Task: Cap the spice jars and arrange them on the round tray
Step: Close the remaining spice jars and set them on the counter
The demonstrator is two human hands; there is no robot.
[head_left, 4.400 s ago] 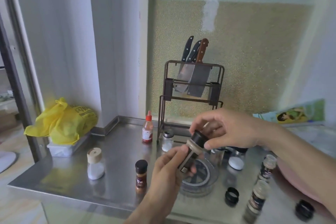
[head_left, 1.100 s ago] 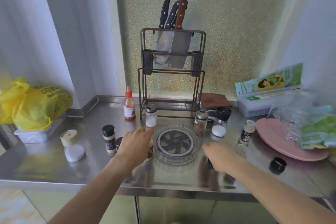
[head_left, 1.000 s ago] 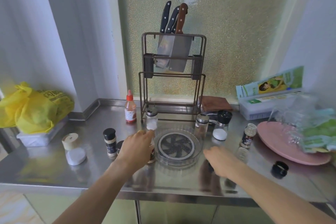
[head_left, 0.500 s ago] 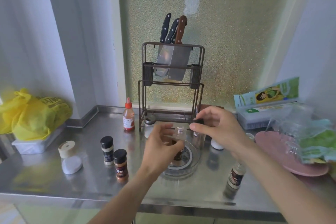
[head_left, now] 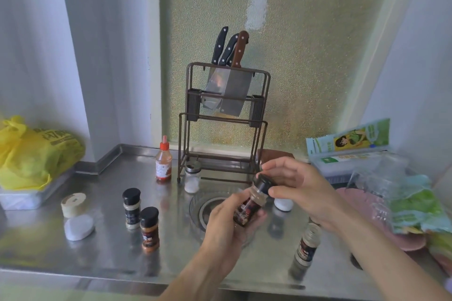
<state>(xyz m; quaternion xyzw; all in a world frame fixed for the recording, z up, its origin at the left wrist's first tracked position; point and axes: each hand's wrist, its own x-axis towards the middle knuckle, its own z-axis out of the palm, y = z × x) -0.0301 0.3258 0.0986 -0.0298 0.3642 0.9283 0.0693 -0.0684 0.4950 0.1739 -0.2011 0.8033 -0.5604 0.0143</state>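
Spice jar (head_left: 247, 210) held tilted above round tray (head_left: 195, 203), gripped at body by left hand (head_left: 227, 225). Black cap (head_left: 263, 183) pinched by right hand (head_left: 300, 188) fingers. Judged light, rigid, smooth; body grip advised.

A brown wire knife rack (head_left: 223, 124) stands at the back of the steel worktop (head_left: 102, 247), against a frosted window (head_left: 305, 56), and holds three knives (head_left: 227, 56). Just left of the rack stands a red-capped sauce bottle (head_left: 163, 161). Far left of the rack, a yellow plastic bag (head_left: 31, 154) lies on a white tray (head_left: 27, 199). To the rack's right sit a green-printed box (head_left: 352, 144), a pink plate (head_left: 381, 222) and clear plastic bags (head_left: 401, 198) of greens.
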